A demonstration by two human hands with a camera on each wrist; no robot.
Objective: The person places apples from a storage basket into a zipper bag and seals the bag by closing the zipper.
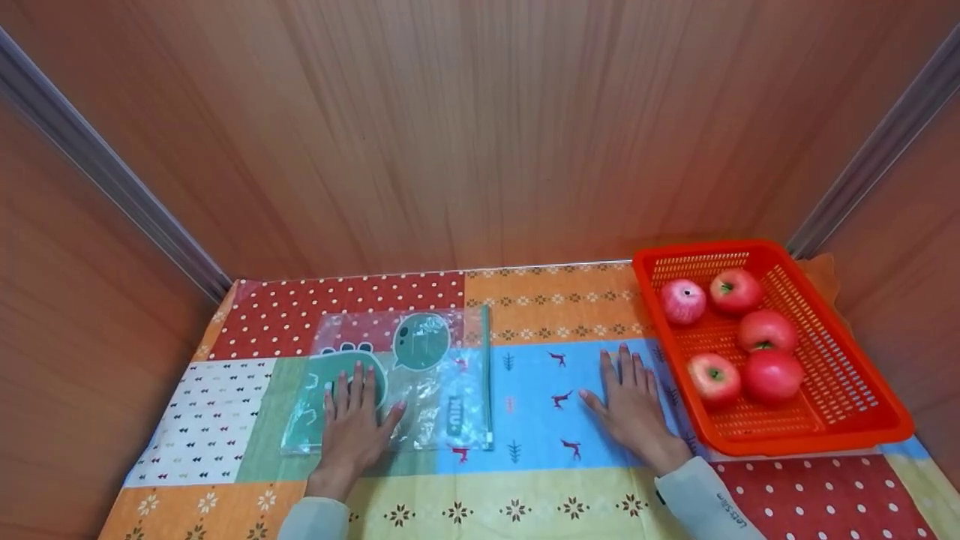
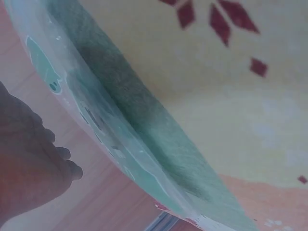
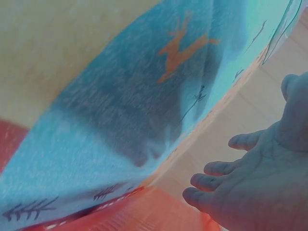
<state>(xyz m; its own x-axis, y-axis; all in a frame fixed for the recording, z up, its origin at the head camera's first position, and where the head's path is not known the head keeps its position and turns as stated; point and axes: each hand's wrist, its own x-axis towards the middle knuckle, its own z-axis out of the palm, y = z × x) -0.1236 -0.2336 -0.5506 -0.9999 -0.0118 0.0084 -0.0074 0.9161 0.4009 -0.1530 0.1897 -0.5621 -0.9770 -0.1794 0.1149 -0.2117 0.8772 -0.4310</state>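
The head view shows a flat, clear plastic zip pouch printed with a green cartoon creature [image 1: 421, 343] lying in the lower left-centre of the frame, on a multicoloured patchwork tablecloth with small printed motifs [image 1: 540, 480]. Its green zip strip [image 1: 486, 375] runs along the right edge, an orientation that probably leaves the closure within easy reach of either hand. The left hand [image 1: 352, 427] is palm-down over the pouch's left part with fingers extended and slightly spread; it has hold of nothing. The left wrist view shows a gap between fingertips and cloth, so this hand seems to hover rather than pin the plastic down. The right hand [image 1: 634, 409], right of centre, is likewise palm-down and spread, thumb apart, gripping nothing; its own wrist view suggests it too is raised above the blue patch. Such a flat, parallel pose looks like a resting or ready one. At the right of the frame, just beside the right hand, stands a red-orange slotted plastic basket [image 1: 810, 444] holding five round red apples [image 1: 772, 375]; its raised sides presumably stop them rolling away. Set off to that side, it leaves the pouch room to lie flat, well apart from it.
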